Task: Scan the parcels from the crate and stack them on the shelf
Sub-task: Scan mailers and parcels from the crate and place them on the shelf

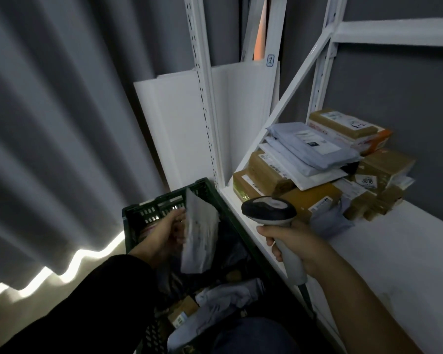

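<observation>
Over 1 crate (149,213), left fingers (177,226) around 1 parcel (200,233), right fingers (269,240) around 1 scanner (269,209).

Shelf (394,251) front bare — parcel stack (317,159) and diagonal brace (279,111) crowd the back

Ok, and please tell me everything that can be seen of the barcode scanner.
The barcode scanner is handheld and pistol-shaped, seemingly plastic: a dark head with a paler patch on top, a light grey handle, a dark cable stub below. The right hand grips the handle, fingers curled round it. It is over the front edge of the white shelf, head turned left, roughly toward the pale parcel in the left hand.
</observation>
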